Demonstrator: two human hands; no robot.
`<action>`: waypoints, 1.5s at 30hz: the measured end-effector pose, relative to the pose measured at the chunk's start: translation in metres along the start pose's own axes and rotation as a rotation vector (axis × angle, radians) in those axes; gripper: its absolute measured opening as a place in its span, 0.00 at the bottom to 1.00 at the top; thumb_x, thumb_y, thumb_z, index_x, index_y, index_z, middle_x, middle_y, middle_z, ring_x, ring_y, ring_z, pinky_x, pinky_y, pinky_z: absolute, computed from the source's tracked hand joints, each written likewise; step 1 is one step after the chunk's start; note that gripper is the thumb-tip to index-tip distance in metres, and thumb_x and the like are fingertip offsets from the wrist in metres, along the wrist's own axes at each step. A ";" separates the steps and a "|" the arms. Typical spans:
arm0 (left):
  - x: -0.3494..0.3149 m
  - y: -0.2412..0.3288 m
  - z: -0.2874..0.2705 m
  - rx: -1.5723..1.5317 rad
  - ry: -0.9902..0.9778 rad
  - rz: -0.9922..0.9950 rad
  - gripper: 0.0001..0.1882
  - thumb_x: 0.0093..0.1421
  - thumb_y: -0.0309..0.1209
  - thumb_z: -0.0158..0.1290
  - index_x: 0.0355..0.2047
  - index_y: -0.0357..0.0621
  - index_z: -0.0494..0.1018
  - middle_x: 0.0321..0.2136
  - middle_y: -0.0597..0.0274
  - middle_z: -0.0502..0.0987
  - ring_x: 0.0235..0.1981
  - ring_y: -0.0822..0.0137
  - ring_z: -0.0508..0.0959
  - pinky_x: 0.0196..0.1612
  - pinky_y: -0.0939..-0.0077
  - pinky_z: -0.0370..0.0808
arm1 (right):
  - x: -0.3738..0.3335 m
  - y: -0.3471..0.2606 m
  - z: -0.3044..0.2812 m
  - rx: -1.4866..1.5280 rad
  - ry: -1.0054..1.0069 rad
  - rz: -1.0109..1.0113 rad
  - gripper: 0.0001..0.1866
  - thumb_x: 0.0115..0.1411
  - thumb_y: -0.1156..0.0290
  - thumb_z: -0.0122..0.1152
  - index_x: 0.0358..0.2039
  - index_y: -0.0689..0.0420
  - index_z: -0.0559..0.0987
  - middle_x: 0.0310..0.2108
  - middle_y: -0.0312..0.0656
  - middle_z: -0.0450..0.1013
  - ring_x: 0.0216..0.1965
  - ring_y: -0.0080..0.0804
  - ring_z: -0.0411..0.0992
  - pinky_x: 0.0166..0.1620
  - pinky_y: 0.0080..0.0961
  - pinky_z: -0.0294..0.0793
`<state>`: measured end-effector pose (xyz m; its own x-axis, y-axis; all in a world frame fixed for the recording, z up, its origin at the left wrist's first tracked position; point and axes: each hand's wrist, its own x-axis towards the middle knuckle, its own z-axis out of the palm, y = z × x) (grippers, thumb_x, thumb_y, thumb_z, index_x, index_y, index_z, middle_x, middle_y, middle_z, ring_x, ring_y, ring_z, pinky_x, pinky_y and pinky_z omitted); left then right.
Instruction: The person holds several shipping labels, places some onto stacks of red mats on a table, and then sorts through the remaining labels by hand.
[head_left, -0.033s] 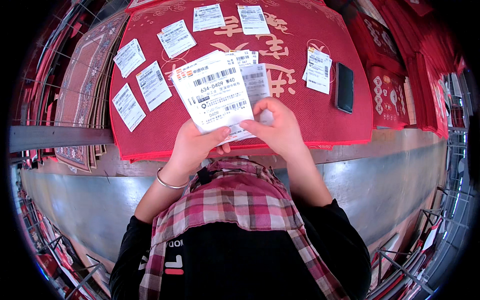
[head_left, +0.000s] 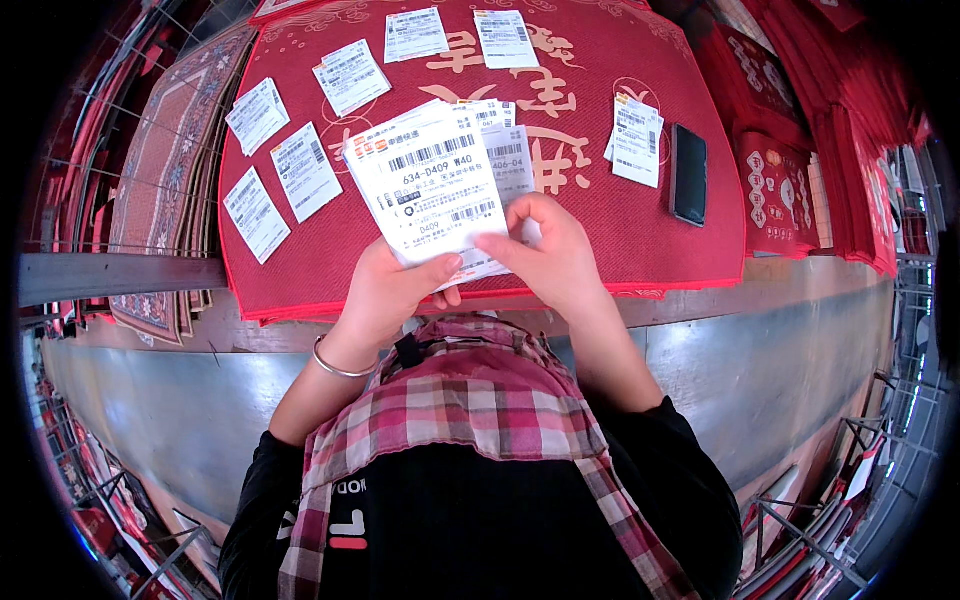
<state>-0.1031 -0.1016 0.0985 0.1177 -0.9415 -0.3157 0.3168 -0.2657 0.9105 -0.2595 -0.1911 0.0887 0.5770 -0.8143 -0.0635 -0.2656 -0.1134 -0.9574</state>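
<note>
A fanned stack of white shipping labels [head_left: 430, 185], printed with barcodes, is held over the red mat [head_left: 680, 260]. My left hand [head_left: 395, 285] grips its lower left, thumb on the front and fingertips curled underneath. At the lower right corner, the thumb of my right hand [head_left: 550, 250] presses on the top label, its index finger bent behind. A shaded label [head_left: 510, 165] shows behind the stack on the right; whether my right fingers hold it is hidden. My left wrist wears a bangle [head_left: 340, 360].
Small label piles lie along the mat's left and far sides, including one pile [head_left: 258, 215] at the left. Another pile [head_left: 635, 140] lies at the right beside a dark phone [head_left: 689, 175]. Folded red mats [head_left: 775, 190] are stacked further right; patterned rugs [head_left: 180, 150] stand left.
My right thumb has shifted slightly left on the top label. The shaded label behind has also moved a little left and looks sharper. My left hand stays put.
</note>
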 end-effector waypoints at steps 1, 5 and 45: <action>0.002 0.000 0.001 -0.005 -0.012 0.008 0.09 0.54 0.24 0.47 0.35 0.32 0.67 0.24 0.59 0.72 0.20 0.72 0.73 0.22 0.83 0.70 | 0.003 0.006 -0.001 0.008 -0.033 0.033 0.07 0.51 0.73 0.56 0.29 0.62 0.71 0.28 0.37 0.69 0.31 0.19 0.66 0.33 0.15 0.67; 0.006 0.000 0.001 -0.037 -0.007 -0.014 0.09 0.55 0.24 0.46 0.36 0.31 0.66 0.25 0.57 0.72 0.21 0.71 0.73 0.22 0.82 0.71 | 0.008 0.018 -0.006 0.246 -0.048 0.068 0.10 0.52 0.74 0.54 0.34 0.64 0.69 0.32 0.39 0.69 0.33 0.21 0.67 0.36 0.17 0.67; 0.016 0.001 -0.009 -0.007 0.049 0.040 0.09 0.56 0.26 0.46 0.35 0.33 0.68 0.25 0.58 0.73 0.22 0.73 0.73 0.23 0.84 0.70 | 0.022 0.023 0.000 0.364 -0.088 0.064 0.12 0.55 0.69 0.51 0.36 0.64 0.72 0.30 0.39 0.72 0.32 0.21 0.68 0.36 0.20 0.68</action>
<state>-0.0925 -0.1153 0.0920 0.1764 -0.9400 -0.2921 0.3174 -0.2266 0.9208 -0.2529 -0.2112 0.0647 0.6368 -0.7591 -0.1350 -0.0202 0.1586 -0.9871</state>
